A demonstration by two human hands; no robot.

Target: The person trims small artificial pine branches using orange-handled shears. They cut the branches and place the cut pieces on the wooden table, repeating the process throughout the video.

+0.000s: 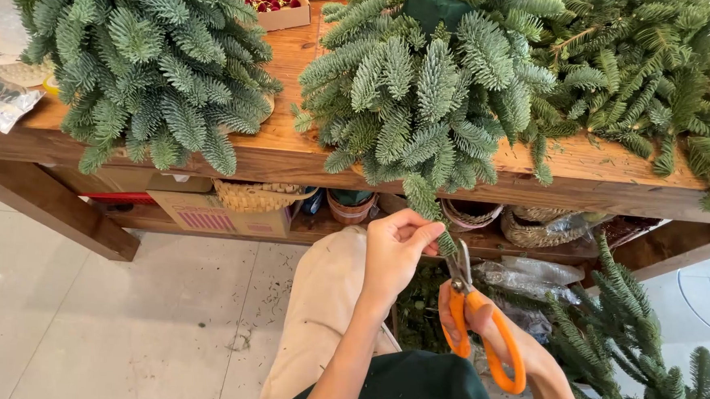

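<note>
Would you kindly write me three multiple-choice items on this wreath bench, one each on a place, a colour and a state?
1. Where is the small box of red ornaments?
A. on the wooden table, at its far edge
B. on the floor
C. on the shelf under the table

2. What colour are the handles of the scissors?
A. black
B. orange
C. blue

3. What is the left hand doing?
A. resting flat on the table
B. hanging free
C. pinching a fir sprig

Answers:
1 A, the box sits between the fir wreaths on the tabletop.
2 B, both loops are bright orange in the right hand.
3 C, thumb and fingers close on the sprig's stem just above the blades.
</note>
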